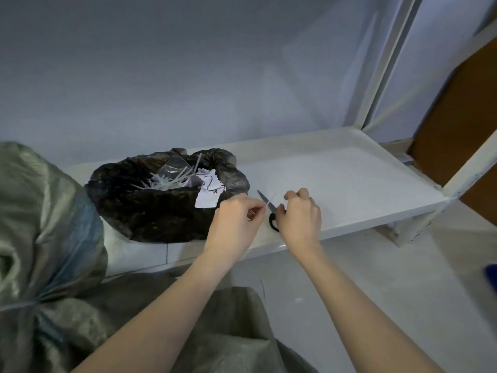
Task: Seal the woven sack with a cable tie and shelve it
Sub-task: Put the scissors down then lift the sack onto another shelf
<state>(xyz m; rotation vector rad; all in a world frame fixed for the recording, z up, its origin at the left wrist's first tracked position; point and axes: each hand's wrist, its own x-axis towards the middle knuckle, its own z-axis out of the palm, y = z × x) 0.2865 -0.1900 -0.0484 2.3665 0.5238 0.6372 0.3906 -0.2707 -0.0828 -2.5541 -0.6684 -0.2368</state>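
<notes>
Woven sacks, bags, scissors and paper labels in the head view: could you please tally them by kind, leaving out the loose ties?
Woven sacks: 2, one tied at left, one below the arms
Black plastic bags: 1
Scissors: 1
Paper labels: 1
Total: 5

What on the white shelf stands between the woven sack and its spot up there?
The black plastic bag of cable ties fills the shelf's left part, and scissors lie mid-shelf under both hands. Right of the right hand the shelf shows bare. The woven sack sits below, in front.
</notes>
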